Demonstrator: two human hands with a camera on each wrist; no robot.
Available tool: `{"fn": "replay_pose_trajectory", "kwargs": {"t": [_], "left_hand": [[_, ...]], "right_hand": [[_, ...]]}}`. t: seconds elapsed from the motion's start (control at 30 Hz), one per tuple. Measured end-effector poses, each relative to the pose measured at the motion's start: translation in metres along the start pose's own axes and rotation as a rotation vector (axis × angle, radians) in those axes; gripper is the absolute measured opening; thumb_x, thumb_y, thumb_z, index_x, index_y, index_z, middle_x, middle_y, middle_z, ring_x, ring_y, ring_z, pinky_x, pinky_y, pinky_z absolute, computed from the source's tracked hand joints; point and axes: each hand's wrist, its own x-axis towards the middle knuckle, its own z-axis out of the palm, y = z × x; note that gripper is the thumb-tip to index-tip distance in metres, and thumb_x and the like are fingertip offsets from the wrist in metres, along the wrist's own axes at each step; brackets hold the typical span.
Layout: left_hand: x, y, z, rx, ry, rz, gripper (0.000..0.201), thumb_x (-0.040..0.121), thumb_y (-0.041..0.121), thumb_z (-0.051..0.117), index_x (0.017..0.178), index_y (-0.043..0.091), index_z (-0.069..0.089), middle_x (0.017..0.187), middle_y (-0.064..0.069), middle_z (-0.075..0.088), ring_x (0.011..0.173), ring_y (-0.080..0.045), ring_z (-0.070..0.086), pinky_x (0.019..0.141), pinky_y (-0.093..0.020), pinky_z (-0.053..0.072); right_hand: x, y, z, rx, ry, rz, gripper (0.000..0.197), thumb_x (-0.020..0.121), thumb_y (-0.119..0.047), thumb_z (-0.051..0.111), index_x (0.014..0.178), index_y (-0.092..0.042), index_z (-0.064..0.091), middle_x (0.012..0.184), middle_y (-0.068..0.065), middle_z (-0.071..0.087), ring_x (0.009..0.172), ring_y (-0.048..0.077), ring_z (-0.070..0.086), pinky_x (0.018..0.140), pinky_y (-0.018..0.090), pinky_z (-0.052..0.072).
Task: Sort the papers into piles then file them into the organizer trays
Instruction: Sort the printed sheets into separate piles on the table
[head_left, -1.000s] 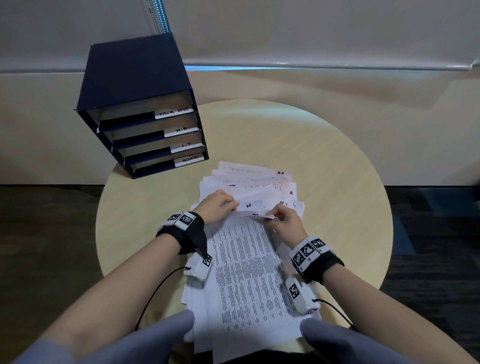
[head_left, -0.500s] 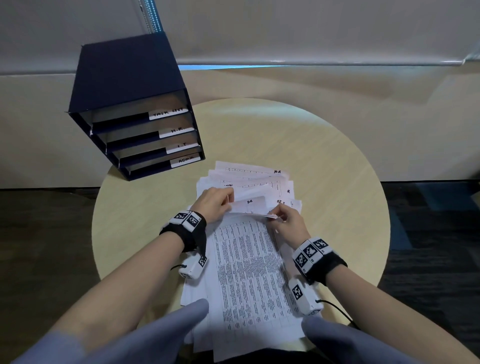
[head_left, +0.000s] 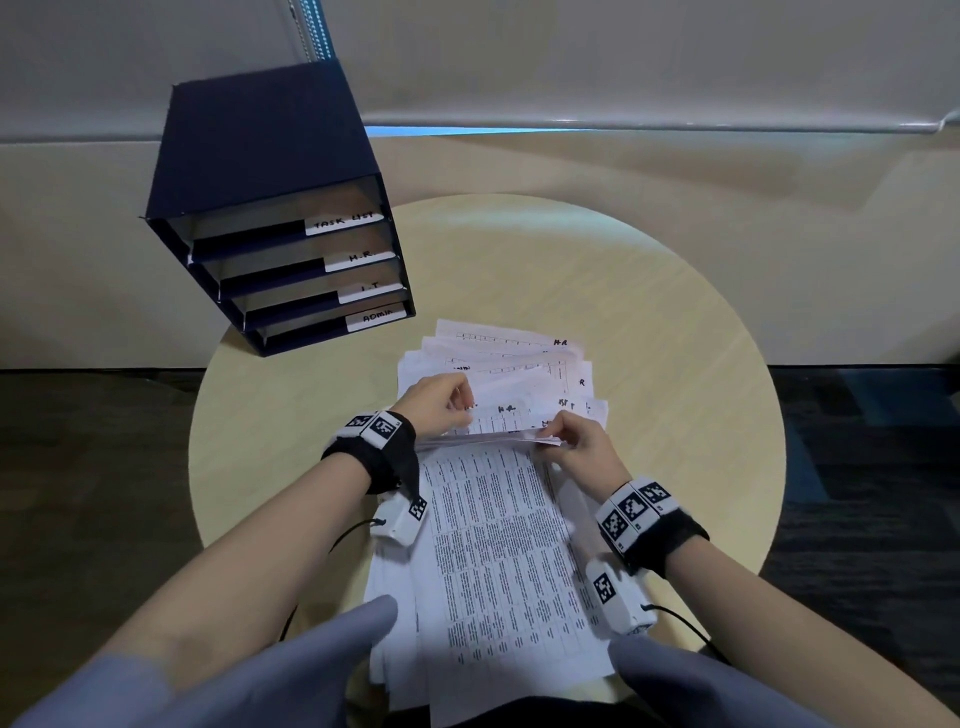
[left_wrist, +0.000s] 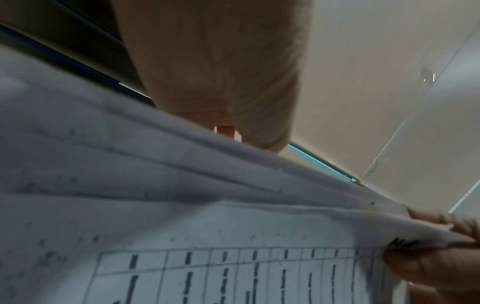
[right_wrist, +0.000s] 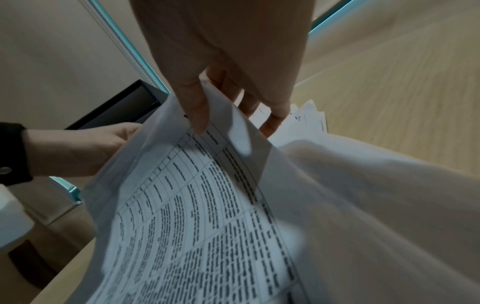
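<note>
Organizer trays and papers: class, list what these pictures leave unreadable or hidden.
- Organizer tray interiors: head view, too shadowed to see contents.
- Printed text on the top sheet: too small, blurred.
- Left hand fingertips: left wrist view, behind lifted paper edges.
- Right hand fingertips: partly behind the sheet.

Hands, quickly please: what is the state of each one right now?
Left hand: fingers curled, pinching the far edge of the lifted sheets.
Right hand: thumb and fingers pinching the same sheets' right corner.
</note>
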Motion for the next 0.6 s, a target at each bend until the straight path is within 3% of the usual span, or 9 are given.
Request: {"fn": "replay_pose_trajectory", "kwargs": {"t": [0.1, 0.2, 0.33, 0.4, 0.5, 0.6], "left_hand": [[0.002, 0.005, 0.003, 0.081, -0.026, 0.021, 0.02, 0.079, 0.013, 0.071, 0.09, 0.016, 0.055, 0.074, 0.005, 0.057, 0.069, -0.014, 0.053, 0.066, -0.03, 0.046], [0.001, 0.01, 0.003, 0.252, -0.024, 0.102, 0.011, 0.081, 0.017, 0.071, 0.083, 0.016, 0.06, 0.071, 0.009, 0.052, 0.069, -0.011, 0.048, 0.06, -0.025, 0.038], [-0.003, 0.005, 0.004, 0.331, 0.044, 0.201, 0.02, 0.086, 0.024, 0.069, 0.073, 0.017, 0.055, 0.076, 0.006, 0.05, 0.076, -0.017, 0.05, 0.065, -0.027, 0.035], [-0.007, 0.003, 0.005, 0.372, 0.077, 0.256, 0.024, 0.089, 0.028, 0.065, 0.072, 0.017, 0.051, 0.077, 0.006, 0.049, 0.076, -0.016, 0.046, 0.068, -0.027, 0.032], [-0.014, 0.001, 0.007, 0.422, 0.112, 0.33, 0.023, 0.092, 0.03, 0.06, 0.075, 0.018, 0.049, 0.08, 0.006, 0.048, 0.077, -0.014, 0.04, 0.072, -0.024, 0.026], [-0.017, 0.0, 0.01, 0.381, 0.115, 0.353, 0.022, 0.094, 0.03, 0.057, 0.078, 0.016, 0.055, 0.08, 0.007, 0.048, 0.078, -0.013, 0.04, 0.072, -0.024, 0.026]], "right_hand": [[-0.002, -0.002, -0.003, 0.074, -0.002, 0.028, 0.024, 0.074, 0.005, 0.067, 0.076, -0.013, 0.053, 0.077, 0.017, 0.059, 0.071, 0.021, 0.053, 0.065, 0.035, 0.045], [-0.003, -0.001, -0.002, 0.136, 0.038, 0.067, 0.032, 0.071, 0.007, 0.068, 0.083, -0.015, 0.048, 0.073, 0.013, 0.058, 0.067, 0.021, 0.053, 0.062, 0.034, 0.044], [-0.007, -0.002, 0.003, 0.002, 0.027, 0.009, 0.026, 0.069, 0.008, 0.069, 0.071, -0.015, 0.057, 0.071, 0.005, 0.061, 0.069, 0.02, 0.056, 0.07, 0.037, 0.048], [-0.009, -0.003, 0.005, -0.033, 0.024, 0.001, 0.025, 0.07, 0.008, 0.07, 0.067, -0.015, 0.059, 0.073, 0.005, 0.062, 0.07, 0.017, 0.056, 0.071, 0.032, 0.045], [-0.01, -0.002, 0.007, -0.067, 0.083, 0.008, 0.027, 0.069, 0.003, 0.073, 0.066, -0.019, 0.058, 0.089, 0.002, 0.052, 0.085, 0.008, 0.05, 0.079, 0.019, 0.035], [-0.007, -0.002, 0.007, -0.046, 0.087, 0.017, 0.026, 0.069, 0.002, 0.073, 0.067, -0.018, 0.057, 0.106, 0.004, 0.053, 0.101, 0.012, 0.049, 0.09, 0.022, 0.031]]}}
